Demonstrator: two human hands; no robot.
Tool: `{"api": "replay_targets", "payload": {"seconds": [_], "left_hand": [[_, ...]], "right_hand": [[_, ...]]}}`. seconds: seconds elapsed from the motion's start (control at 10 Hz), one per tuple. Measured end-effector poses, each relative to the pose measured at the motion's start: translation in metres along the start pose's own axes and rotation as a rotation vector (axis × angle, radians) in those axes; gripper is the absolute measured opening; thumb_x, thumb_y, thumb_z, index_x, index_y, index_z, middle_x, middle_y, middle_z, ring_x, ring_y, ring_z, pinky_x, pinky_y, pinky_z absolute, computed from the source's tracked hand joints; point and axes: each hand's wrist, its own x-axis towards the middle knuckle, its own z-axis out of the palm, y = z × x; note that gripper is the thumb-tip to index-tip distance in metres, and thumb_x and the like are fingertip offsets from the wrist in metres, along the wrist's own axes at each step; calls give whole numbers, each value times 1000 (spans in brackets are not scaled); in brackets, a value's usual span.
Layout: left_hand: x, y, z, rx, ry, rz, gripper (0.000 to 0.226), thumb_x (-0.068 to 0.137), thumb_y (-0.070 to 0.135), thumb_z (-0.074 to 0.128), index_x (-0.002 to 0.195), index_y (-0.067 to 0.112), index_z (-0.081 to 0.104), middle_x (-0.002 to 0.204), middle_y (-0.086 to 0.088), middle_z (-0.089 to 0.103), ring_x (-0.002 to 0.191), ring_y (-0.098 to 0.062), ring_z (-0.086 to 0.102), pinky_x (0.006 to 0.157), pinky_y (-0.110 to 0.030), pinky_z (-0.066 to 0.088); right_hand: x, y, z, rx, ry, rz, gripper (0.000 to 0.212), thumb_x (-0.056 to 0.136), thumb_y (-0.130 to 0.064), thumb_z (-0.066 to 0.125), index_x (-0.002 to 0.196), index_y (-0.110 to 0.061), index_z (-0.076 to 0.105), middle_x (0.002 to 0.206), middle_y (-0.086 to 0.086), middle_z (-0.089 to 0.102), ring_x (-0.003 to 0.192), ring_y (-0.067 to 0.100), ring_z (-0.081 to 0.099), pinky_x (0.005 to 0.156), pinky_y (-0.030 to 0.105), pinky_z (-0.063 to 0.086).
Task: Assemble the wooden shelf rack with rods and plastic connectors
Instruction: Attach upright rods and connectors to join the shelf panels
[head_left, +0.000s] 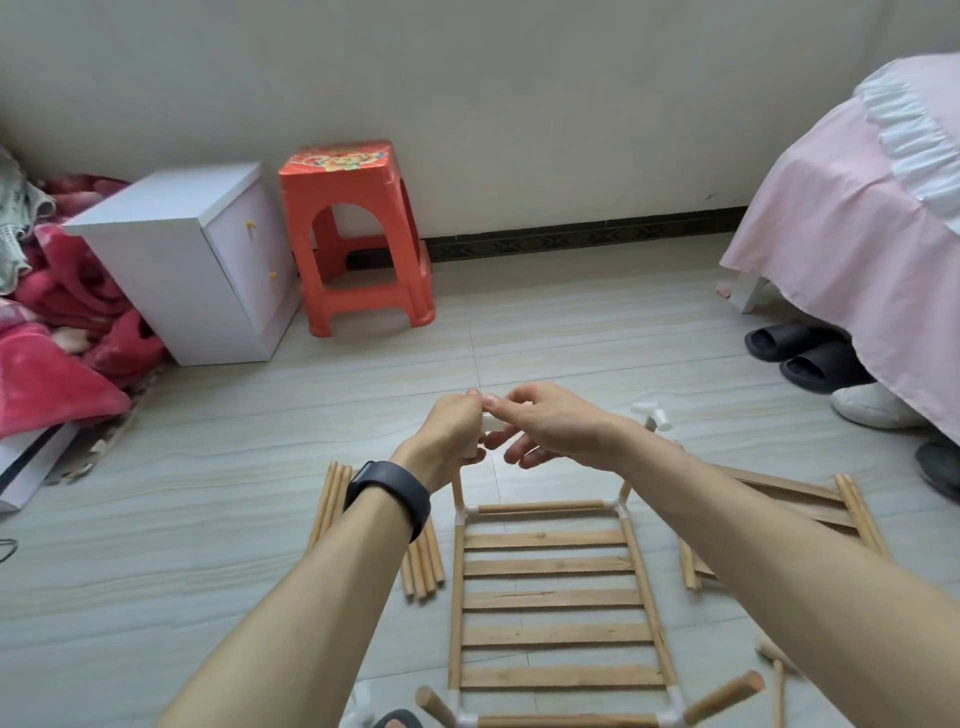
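While our left hand (452, 436) wraps its fingers round the white connector (492, 422), our right hand (556, 431) pinches the connector's free end between thumb and forefinger, its other fingers hanging loose and spread. Both hands meet above the far-left corner of the shelf (550, 597), which lies flat on the floor (571, 332) with its slats running across. The connector sits at the top of the rod (457, 491) that stands up from that corner. The left hand hides the joint, so we cannot tell whether the rod's tip is seated in the socket or only at its mouth.

What the next move turns on, as we judge it, is the line of that rod. Its long axis runs up from the corner towards the grip, so the connector lies straight above it. Any push should go down along that axis, not sideways. The left hand is the nearer one, directly over the rod, and should carry the press. The right hand, reaching in from the far-right corner's side, is better placed to turn the connector so a side socket faces the far-right rod (625, 488), which has a second connector (652, 415) on top.

Spare rods (423, 566) lie bundled on the floor just left of the shelf, and a slatted panel (779, 493) lies to its right.
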Motion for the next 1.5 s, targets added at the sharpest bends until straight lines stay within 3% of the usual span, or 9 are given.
{"api": "replay_targets", "payload": {"seconds": [0.2,0.4,0.5,0.6,0.7,0.8,1.1,1.3,1.5], "left_hand": [[-32,-24,-21,-136,18,-70,62,107,55,19,133,10,54,112,-13,69,95,-24,66,83,-40,52],[-60,-121,-29,1050,-507,-649,80,100,62,44,157,8,27,161,-13,33,144,-31,38,114,-41,34],[-59,-150,-24,930,-619,-808,45,98,37,65,130,5,61,129,-12,65,130,-27,58,94,-37,53],[-54,-167,-24,977,-440,-559,11,95,13,65,90,5,70,90,-12,76,103,-24,74,79,-34,61],[-44,-161,-29,1037,-346,-421,20,96,18,63,104,4,74,100,-8,78,88,-17,74,85,-33,61],[-32,-153,-35,844,-176,-264,17,96,20,60,101,12,74,86,0,75,71,-12,67,57,-21,51],[-19,-164,-17,573,95,1,22,102,37,54,97,20,68,94,-1,73,92,-22,66,86,-37,54],[-5,-96,-48,528,-195,-168,24,99,17,53,117,30,63,93,6,72,78,-9,65,56,-25,50],[-13,-33,-94,94,-230,-111,28,97,37,57,123,31,66,111,-1,75,93,-18,76,78,-37,57]], "right_hand": [[-11,12,34,-95,245,-75,23,102,-34,56,104,-15,68,94,6,74,70,14,64,76,38,59],[-14,26,53,-426,254,-7,29,103,-37,47,110,-20,68,106,4,71,92,22,64,85,37,53],[-16,25,65,-448,193,-21,31,103,-38,46,109,-19,70,108,3,72,90,21,62,78,32,48],[-17,27,76,-456,146,-39,28,103,-38,48,105,-20,70,104,1,72,87,18,65,72,29,49],[-20,27,76,-445,143,-66,27,103,-37,48,107,-20,69,105,1,70,95,20,68,86,37,55],[-22,28,64,-473,161,-38,25,104,-33,43,115,-22,63,109,3,67,92,21,64,87,38,54],[-19,46,56,7,104,180,28,109,-22,41,123,-9,62,101,6,62,72,12,59,63,24,56],[1,47,65,148,217,116,13,102,-19,62,106,-9,67,104,11,69,79,16,65,78,31,60],[11,29,65,406,236,57,23,99,-19,67,108,2,67,88,12,76,71,14,69,70,27,60]]}}
